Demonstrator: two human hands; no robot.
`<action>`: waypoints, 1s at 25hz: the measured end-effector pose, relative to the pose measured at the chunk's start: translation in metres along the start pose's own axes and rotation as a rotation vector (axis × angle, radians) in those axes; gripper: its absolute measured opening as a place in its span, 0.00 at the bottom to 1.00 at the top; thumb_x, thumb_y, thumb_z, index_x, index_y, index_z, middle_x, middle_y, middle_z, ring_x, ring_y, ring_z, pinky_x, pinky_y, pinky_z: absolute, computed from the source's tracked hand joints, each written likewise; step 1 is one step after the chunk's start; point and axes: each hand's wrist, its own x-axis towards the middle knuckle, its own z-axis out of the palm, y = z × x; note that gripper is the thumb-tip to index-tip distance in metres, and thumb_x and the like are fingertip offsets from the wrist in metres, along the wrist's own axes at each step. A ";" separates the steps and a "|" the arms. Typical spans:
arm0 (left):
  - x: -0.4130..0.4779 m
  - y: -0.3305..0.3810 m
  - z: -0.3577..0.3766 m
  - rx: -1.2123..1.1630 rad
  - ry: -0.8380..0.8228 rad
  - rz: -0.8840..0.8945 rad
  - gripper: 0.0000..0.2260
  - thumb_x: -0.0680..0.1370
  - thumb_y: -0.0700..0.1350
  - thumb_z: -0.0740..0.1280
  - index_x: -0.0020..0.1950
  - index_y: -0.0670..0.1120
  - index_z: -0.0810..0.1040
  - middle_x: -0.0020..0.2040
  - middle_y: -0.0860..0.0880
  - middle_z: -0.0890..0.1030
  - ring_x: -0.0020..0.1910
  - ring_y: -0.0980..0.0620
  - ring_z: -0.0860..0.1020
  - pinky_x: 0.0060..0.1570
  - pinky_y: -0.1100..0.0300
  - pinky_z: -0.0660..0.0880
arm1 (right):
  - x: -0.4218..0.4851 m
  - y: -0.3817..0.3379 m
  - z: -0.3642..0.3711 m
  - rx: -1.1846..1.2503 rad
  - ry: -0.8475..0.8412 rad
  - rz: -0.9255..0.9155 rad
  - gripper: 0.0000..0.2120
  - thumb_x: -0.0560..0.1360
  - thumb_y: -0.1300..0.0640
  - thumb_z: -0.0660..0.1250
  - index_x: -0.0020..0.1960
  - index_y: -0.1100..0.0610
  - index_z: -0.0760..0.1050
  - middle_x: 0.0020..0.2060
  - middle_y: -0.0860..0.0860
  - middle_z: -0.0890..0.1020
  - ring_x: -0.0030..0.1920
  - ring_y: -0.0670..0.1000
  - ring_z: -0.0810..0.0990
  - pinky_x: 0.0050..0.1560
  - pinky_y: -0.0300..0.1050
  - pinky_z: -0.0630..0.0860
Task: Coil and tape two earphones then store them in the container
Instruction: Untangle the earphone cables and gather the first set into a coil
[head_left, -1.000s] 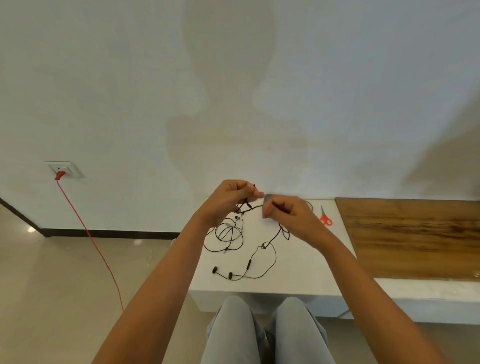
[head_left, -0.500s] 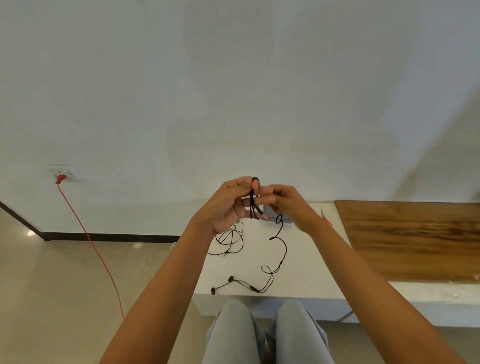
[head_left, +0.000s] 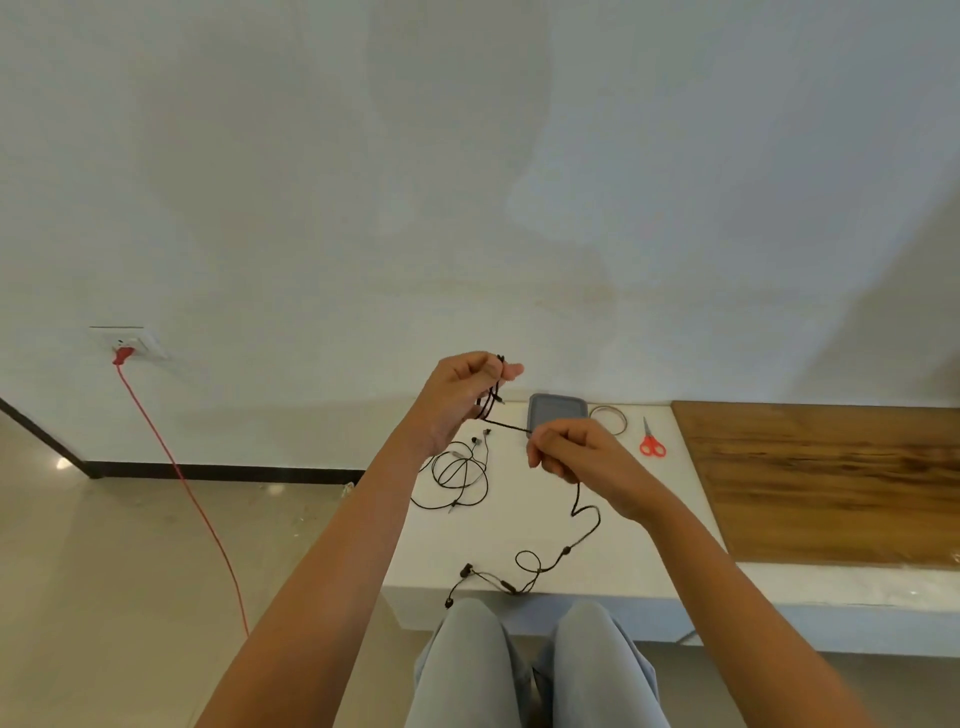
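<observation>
Above the far part of the white table we hold the first earphone between both hands. Our left hand has its fingers curled round a small bundle of loops, and our right hand pinches the cable to the right of it, so a short piece runs tight between them. We judge that the coiling step is in hand, and only partly done. The next move calls for bringing the pinched piece over the left fingers as one more loop, so the bundle does not slip. This earphone is thin and black; its free part hangs from the right hand in soft waves and ends with two buds at the near edge of the table. The second earphone lies loose on the table, near the grey container.
</observation>
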 end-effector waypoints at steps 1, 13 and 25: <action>-0.001 -0.003 0.001 0.058 -0.024 0.007 0.12 0.81 0.47 0.62 0.40 0.50 0.81 0.53 0.51 0.85 0.57 0.50 0.79 0.47 0.51 0.69 | 0.000 -0.008 -0.004 -0.008 0.022 -0.024 0.14 0.80 0.58 0.61 0.38 0.60 0.78 0.26 0.46 0.71 0.28 0.43 0.66 0.30 0.33 0.63; -0.015 0.018 -0.003 0.233 -0.266 -0.108 0.13 0.83 0.44 0.58 0.44 0.45 0.80 0.34 0.50 0.81 0.49 0.51 0.81 0.40 0.56 0.65 | 0.047 -0.038 -0.050 -0.273 0.414 -0.142 0.13 0.73 0.45 0.69 0.36 0.53 0.83 0.27 0.50 0.77 0.27 0.44 0.68 0.30 0.33 0.68; 0.004 0.042 -0.006 -0.480 -0.123 0.052 0.13 0.83 0.41 0.54 0.43 0.46 0.74 0.58 0.44 0.82 0.62 0.40 0.77 0.50 0.32 0.74 | 0.037 0.013 0.002 0.023 0.137 0.055 0.17 0.78 0.49 0.63 0.37 0.58 0.80 0.26 0.47 0.73 0.26 0.43 0.66 0.29 0.34 0.63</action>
